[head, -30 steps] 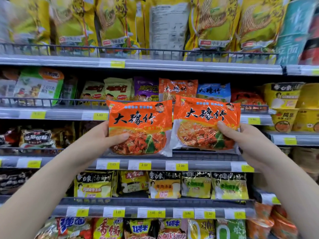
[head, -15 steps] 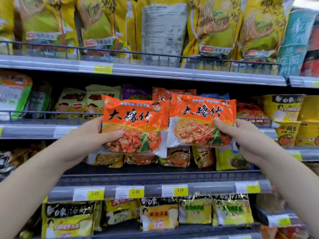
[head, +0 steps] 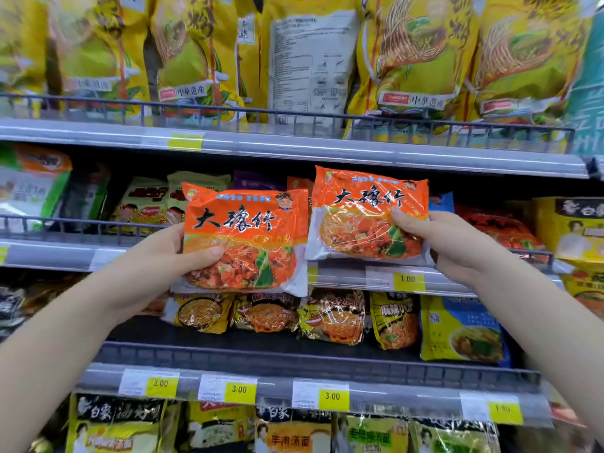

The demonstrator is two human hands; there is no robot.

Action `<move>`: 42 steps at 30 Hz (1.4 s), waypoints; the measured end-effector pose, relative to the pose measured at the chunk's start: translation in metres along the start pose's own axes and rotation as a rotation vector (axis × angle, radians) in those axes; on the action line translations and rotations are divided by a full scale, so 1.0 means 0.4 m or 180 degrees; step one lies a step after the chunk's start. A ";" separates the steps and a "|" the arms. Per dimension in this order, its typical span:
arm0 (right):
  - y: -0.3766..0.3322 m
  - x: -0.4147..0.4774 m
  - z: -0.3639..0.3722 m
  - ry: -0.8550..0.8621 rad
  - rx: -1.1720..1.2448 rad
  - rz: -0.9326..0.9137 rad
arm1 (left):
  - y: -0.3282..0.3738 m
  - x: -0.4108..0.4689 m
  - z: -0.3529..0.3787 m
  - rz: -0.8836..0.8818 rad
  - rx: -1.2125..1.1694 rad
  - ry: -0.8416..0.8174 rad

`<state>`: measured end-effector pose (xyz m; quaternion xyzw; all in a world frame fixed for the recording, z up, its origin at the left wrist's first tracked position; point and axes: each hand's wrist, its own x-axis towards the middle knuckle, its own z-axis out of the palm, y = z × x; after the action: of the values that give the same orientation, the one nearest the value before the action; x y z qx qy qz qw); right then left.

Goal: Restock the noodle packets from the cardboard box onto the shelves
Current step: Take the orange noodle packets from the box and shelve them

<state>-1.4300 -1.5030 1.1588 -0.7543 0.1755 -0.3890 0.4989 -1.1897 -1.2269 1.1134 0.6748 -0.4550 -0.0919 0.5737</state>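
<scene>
- Facing a full shelving bay, I count four tiers; the cardboard box is out of view.
- Tall yellow bags (head: 418,60) fill the top shelf (head: 294,148), standing upright behind a wire rail. Not my target.
- The second shelf (head: 457,282) holds small single packets behind its wire rail (head: 98,223). An orange packet on the shelf (head: 299,184) peeks out between the two held ones, so I judge that gap is the slot.
- The right packet (head: 366,217) is orange, face out and upright. It sits higher than the other one, with its bottom edge at rail level, probably lined up to go over the rail first.
- The left packet (head: 248,230) has the same print. It is lower, in front of the shelf edge and just beside the right packet, and I judge it is waiting its turn.
- The left hand (head: 153,256) grips the left packet at its lower left side, fingers behind it. The edge grip keeps the label readable and the top free to lead in.
- The right hand (head: 457,243) clamps the right packet at its right side in the same way.
- Each thumb presses the front film: left thumb (head: 209,255), right thumb (head: 405,217).
- A yellow price tag (head: 408,282) reading 1.00 sits on the shelf strip under the right packet.
</scene>
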 end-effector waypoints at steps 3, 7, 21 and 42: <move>-0.009 0.053 -0.001 -0.0085 0.0142 0.0057 | 0.002 -0.004 -0.007 -0.0026 -0.0061 0.0098; -0.027 0.105 0.013 0.0009 0.0397 0.0079 | 0.000 -0.023 -0.012 -0.0017 -0.0133 0.0169; -0.016 0.214 0.101 0.0350 0.0084 -0.0036 | 0.001 -0.047 -0.042 -0.0049 -0.0061 0.0401; 0.013 0.196 0.095 0.0611 -0.2499 -0.0133 | 0.038 0.068 0.028 0.0104 -0.0035 0.0132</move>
<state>-1.3507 -1.5331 1.1788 -0.8512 0.3411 -0.3711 0.1463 -1.1892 -1.2528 1.1336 0.6659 -0.4535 -0.0709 0.5881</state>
